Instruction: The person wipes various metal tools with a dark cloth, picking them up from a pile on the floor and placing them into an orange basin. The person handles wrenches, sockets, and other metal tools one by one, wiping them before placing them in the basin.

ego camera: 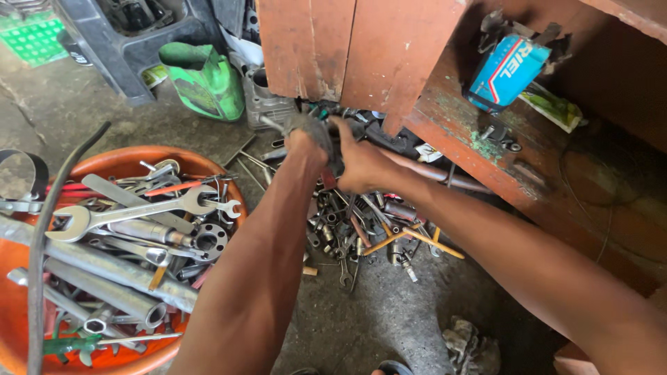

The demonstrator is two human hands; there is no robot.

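Note:
Both my arms reach forward under a worn red wooden bench. My left hand [306, 142] and my right hand [361, 163] close together around a small dark greasy metal part [321, 132] held between them, with a grey rag-like piece over the left fingers. What exactly the part is cannot be told. Directly below the hands lies a heap of loose sockets, small spanners and screwdrivers [361, 229] on the concrete floor.
An orange basin [125, 163] full of large spanners and steel tubes sits at left. A green plastic can [205, 80] and a black crate [132, 35] stand behind. The wooden shelf [486, 149] at right carries a blue packet [504, 69]. A dirty rag [469, 347] lies near.

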